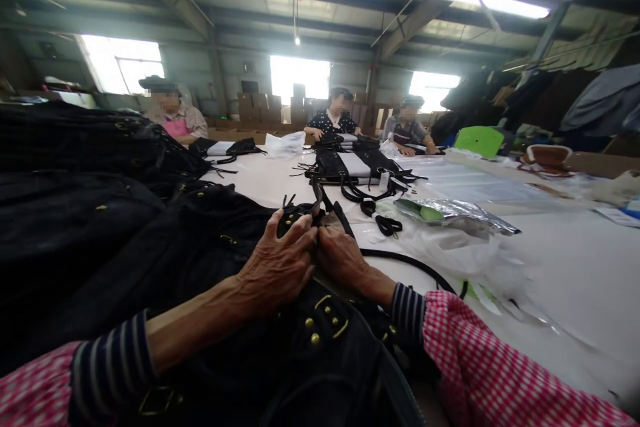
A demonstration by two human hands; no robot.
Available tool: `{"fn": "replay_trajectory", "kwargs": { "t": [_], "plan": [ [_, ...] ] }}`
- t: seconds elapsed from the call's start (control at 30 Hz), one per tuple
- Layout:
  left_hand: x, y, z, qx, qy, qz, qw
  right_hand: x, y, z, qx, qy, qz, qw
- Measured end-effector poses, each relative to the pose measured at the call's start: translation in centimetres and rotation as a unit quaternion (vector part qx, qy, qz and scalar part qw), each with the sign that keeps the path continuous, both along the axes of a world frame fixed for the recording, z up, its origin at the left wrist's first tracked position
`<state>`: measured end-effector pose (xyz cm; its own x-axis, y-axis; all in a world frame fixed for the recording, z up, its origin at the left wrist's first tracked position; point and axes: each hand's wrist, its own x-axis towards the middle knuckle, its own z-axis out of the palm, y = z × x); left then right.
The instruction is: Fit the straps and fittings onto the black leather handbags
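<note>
Fingers of the left hand (280, 261) are bent narrow at the raised edge of a near black bag (300, 373); those of the right hand (344, 255) are curled tight on it, just beside. Fingertips are partly hidden; the exact pinch cannot be confirmed. The bag lies near, before the person, gold studs (315, 339) showing. Judged good practice: level grips, an even pull, no nails dug into the material. Right, a strap (425, 265) curves over the white table (575, 267). Farther, a white-banded bag (355, 165); far, three co-workers (341, 123).
</note>
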<state>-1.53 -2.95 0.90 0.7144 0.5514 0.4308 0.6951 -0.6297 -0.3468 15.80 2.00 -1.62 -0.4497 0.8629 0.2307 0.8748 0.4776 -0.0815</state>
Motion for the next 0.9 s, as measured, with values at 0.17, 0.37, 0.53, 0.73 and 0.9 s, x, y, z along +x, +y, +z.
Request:
{"fn": "replay_trajectory", "kwargs": {
  "t": [0.17,0.37,0.53,0.73,0.9],
  "plan": [
    [-0.2,0.1,0.8,-0.042,0.024,0.029,0.998,0.2,0.6,-0.5,0.033,0.019,0.039,0.999],
    [-0.2,0.6,1.1,-0.070,-0.001,0.072,0.995,0.5,1.5,-0.2,0.021,0.049,0.056,0.997],
    [-0.5,1.1,1.9,-0.138,-0.010,0.142,0.980,0.5,0.4,0.3,0.057,0.014,0.062,0.996],
    [-0.9,1.9,1.4,-0.147,-0.026,0.131,0.980,0.1,1.3,0.5,-0.010,0.178,0.061,0.982],
    [-0.9,2.1,1.5,-0.170,-0.036,0.150,0.973,0.8,1.3,0.0,-0.058,0.301,0.082,0.948]
  ]
}}
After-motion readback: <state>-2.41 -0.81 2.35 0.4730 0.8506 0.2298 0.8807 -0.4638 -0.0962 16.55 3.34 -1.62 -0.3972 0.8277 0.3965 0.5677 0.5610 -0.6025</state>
